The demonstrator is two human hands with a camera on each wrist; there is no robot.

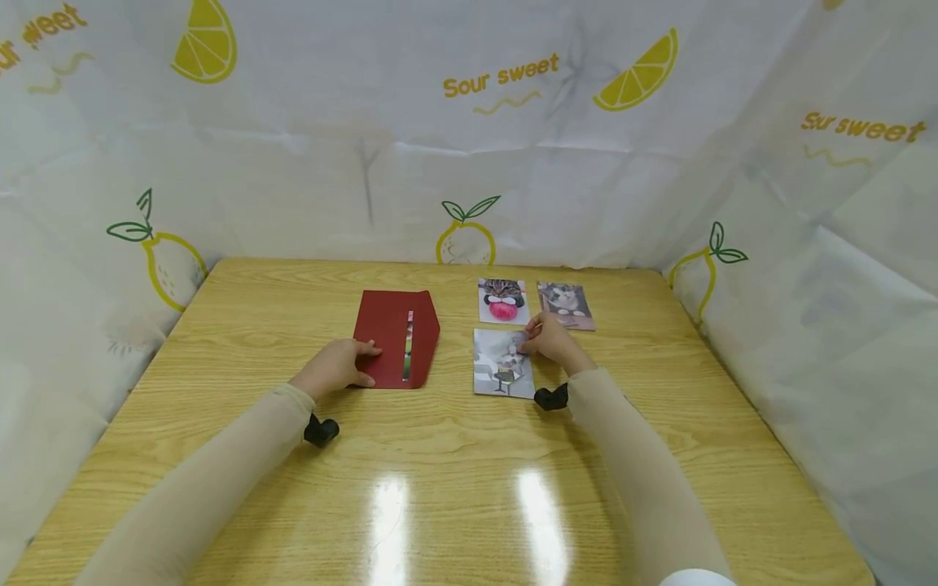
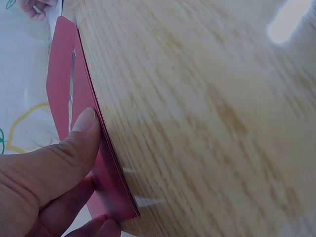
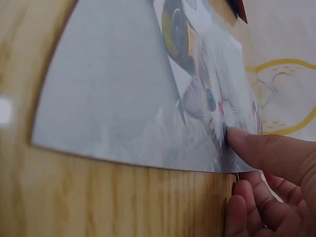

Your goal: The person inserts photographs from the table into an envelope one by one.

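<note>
My left hand (image 1: pixel 335 366) grips the left side of a red envelope (image 1: pixel 384 321) on the table, thumb (image 2: pixel 84 131) on its face and fingers at its edge. The envelope's flap is open to the right, and a narrow strip of a colourful picture card (image 1: pixel 407 350) shows at its mouth. With my right hand (image 1: pixel 557 345) I pinch the right edge of a pale cat picture card (image 1: pixel 489 358), thumb on top and fingers under the edge. In the right wrist view a white kitten's face (image 3: pixel 217 94) shows on this card (image 3: pixel 113 98).
Behind the held card lie two more picture cards: a cat with a pink ball (image 1: pixel 503 309) and a grey-and-white cat (image 1: pixel 575 305). The wooden table (image 1: pixel 454 456) meets a lemon-printed white cloth (image 1: pixel 308 187) at the back and sides.
</note>
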